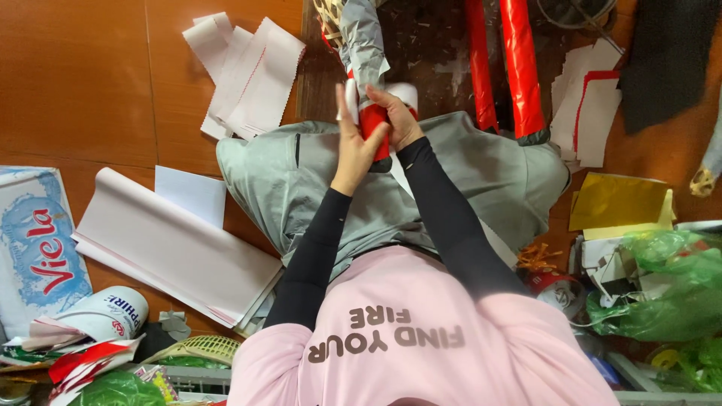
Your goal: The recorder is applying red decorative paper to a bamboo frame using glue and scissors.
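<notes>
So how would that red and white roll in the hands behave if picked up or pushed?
The red and white roll looks like thin paper, so probably light and easily crushed. Being cylindrical, it would likely roll if pushed. Both the left hand and right hand grip it.

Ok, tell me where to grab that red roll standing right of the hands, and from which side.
Take the red roll around its bare middle, coming from its right side. It is a long, slim tube, so fingers can likely wrap round it there. Its lower end is tucked against the grey cloth, a second red roll crowds its left, and both hands, left and right, are busy nearby.
</notes>
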